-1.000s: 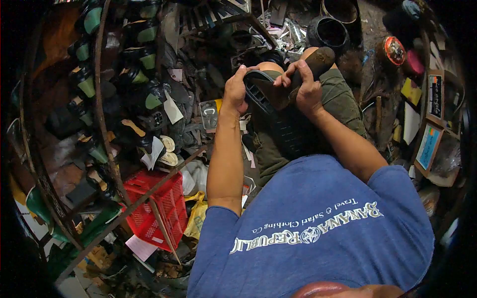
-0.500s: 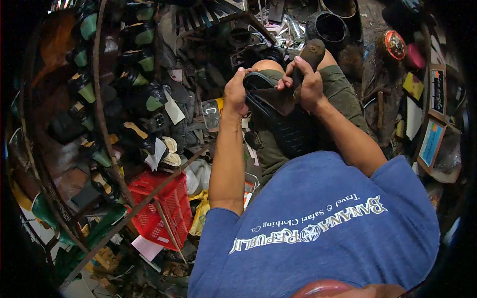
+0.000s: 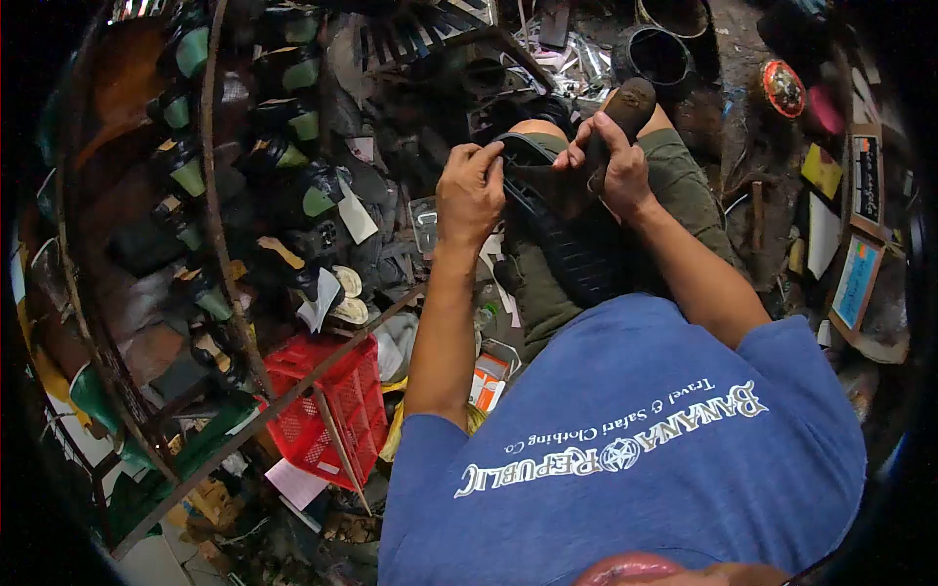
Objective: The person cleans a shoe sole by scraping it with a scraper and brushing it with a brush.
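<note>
Sitting with the metal rack (image 3: 207,146) of green-lined shoes filling the left of the frame and the red crate (image 3: 327,400) at lower left, I have the black sandal (image 3: 567,249) on my lap. It is in the upper middle of the frame, lying along my olive-trousered thigh (image 3: 684,186). My left hand (image 3: 471,193) has shifted in the last second. It was pinching the sandal's far edge, and now the grip is clenched over that rim with the fingers curled on top, so the sandal sits more edge-on and steadier. My right hand (image 3: 625,176) is closed around a brown, worn-ended piece (image 3: 628,103), which I have tipped up more steeply. Its lower end is pressed to the sandal's upper end. I cannot tell what that piece is. I judge the hold is now firmer for working at that end.
</note>
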